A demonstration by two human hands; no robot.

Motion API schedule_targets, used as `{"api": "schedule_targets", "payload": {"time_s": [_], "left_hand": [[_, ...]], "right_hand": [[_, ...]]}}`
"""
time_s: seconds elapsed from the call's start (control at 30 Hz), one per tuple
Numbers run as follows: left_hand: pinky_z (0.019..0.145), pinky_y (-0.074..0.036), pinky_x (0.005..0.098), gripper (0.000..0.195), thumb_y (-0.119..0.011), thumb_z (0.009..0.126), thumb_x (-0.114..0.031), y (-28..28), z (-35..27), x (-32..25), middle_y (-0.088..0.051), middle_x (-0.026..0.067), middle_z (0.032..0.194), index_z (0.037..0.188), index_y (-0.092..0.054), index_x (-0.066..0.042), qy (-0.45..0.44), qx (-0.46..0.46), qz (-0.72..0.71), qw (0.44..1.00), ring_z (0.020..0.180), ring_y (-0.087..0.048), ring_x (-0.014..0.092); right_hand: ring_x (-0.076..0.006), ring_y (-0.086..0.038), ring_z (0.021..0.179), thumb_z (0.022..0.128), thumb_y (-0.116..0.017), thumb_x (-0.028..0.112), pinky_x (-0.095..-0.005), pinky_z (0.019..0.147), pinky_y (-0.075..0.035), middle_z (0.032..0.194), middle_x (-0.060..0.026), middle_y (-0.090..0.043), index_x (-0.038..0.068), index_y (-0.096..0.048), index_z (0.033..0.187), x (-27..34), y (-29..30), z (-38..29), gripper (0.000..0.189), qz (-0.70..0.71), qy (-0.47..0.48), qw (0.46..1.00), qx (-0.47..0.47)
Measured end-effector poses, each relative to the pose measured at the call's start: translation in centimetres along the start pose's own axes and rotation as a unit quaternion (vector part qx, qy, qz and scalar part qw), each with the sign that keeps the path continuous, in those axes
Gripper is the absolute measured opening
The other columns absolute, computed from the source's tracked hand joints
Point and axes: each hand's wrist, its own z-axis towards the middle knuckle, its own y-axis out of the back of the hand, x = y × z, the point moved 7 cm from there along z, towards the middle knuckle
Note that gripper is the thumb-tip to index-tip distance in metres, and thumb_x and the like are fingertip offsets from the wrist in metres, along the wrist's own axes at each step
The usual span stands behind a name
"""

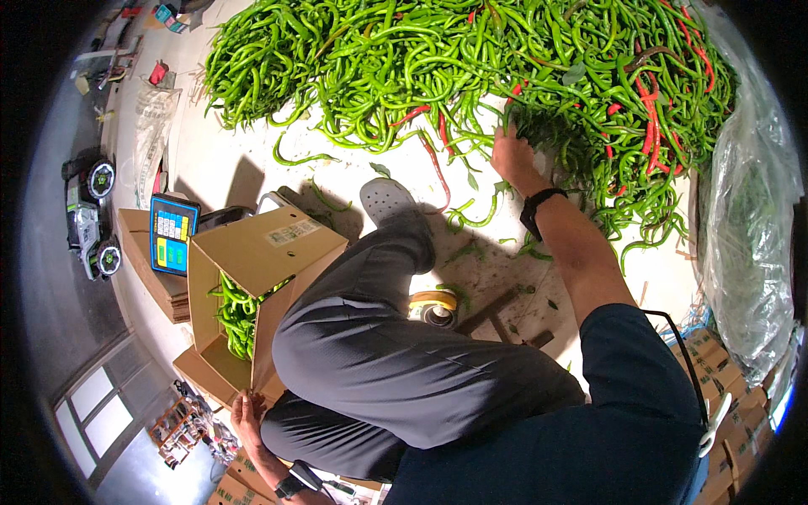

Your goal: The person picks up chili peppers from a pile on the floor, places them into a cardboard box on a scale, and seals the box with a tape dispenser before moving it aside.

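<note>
A big heap of long green chili peppers (404, 57) covers the floor ahead, with some red ones mixed in. At its near edge is my right hand (512, 154), its fingertips hidden in shadow among the peppers, so I cannot see whether it grips any. An open cardboard carton (268, 246) stands against my left leg, its flaps up and green peppers (237, 322) inside. My left hand (248, 413) is down at the carton's near edge, fingers and thumb pinching the cardboard there.
A scale's keypad display (170, 233) rises beyond the carton, near stacked flat cardboard (154, 265). Rolls of tape (435, 306) lie beside my knee. Clear plastic sheeting (748, 233) borders the right side. A toy truck (91, 218) stands at the far left.
</note>
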Motion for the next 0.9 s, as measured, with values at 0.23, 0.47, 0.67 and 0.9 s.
{"api": "schedule_targets", "payload": {"time_s": [0.23, 0.47, 0.67, 0.9], "left_hand": [[0.077, -0.056, 0.032, 0.042, -0.061, 0.1, -0.031, -0.6, -0.4, -0.6, -0.07, 0.0105, 0.102, 0.128, -0.059, 0.0, 0.014, -0.019, 0.001, 1.0, 0.091, -0.07, 0.02], [0.078, -0.056, 0.0315, 0.04, -0.062, 0.099, -0.034, -0.5, -0.5, -0.8, -0.07, 0.0091, 0.099, 0.122, -0.062, -0.002, 0.005, -0.02, 0.008, 1.0, 0.09, -0.07, 0.019], [0.076, -0.056, 0.0289, 0.039, -0.062, 0.099, -0.035, -0.4, -0.2, 0.1, -0.07, 0.0073, 0.099, 0.121, -0.062, -0.002, -0.008, -0.003, -0.019, 1.0, 0.09, -0.069, 0.018], [0.076, -0.055, 0.0288, 0.038, -0.061, 0.1, -0.032, -0.2, -0.1, 0.2, -0.069, 0.0071, 0.098, 0.123, -0.061, -0.002, -0.012, -0.008, -0.021, 1.0, 0.089, -0.069, 0.017]], "right_hand": [[-0.0502, -0.056, 0.112, 0.091, -0.068, 0.029, -0.0573, 0.082, -0.056, 0.14, -0.0231, -0.041, 0.004, -0.041, 0.135, 0.6, 1.0, -3.4, 0.058, 0.031, 0.005, 0.999, 0.009], [-0.0478, -0.059, 0.105, 0.084, -0.07, 0.015, -0.0636, 0.075, -0.052, 0.124, -0.0243, -0.051, 0.004, -0.051, 0.121, 0.1, -0.3, -1.0, 0.043, 0.024, -0.049, 0.998, -0.026], [-0.0432, -0.065, 0.084, 0.083, -0.066, 0.008, -0.0596, 0.071, -0.051, 0.116, -0.022, -0.059, 0.008, -0.055, 0.121, 0.0, 0.9, -3.7, 0.04, -0.034, -0.01, 0.988, -0.153], [-0.0321, -0.068, 0.085, 0.075, -0.066, 0.01, -0.0391, 0.076, -0.055, 0.106, -0.0174, -0.068, 0.008, -0.064, 0.118, -4.3, 9.0, -11.3, 0.043, 0.241, -0.008, 0.95, -0.198]]}}
